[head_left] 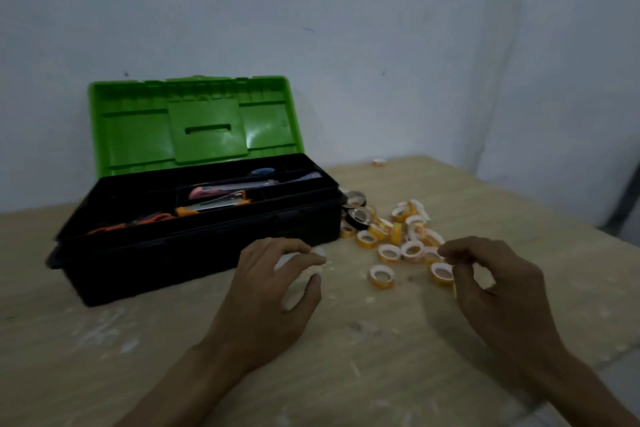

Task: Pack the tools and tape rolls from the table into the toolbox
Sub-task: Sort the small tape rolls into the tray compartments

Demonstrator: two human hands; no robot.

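Note:
A black toolbox stands open on the wooden table, its green lid upright against the wall. Its top tray holds a pink cutter, an orange-handled knife and orange-handled scissors. Several small yellow tape rolls lie in a heap to the right of the box, with dark rolls beside its corner. My left hand hovers in front of the box, fingers loosely curled, holding nothing. My right hand hovers at the near edge of the heap, fingers curled, empty.
One lone tape roll lies near the table's far edge. The table has white smears. A pale wall stands close behind the box, and the table's right edge runs diagonally.

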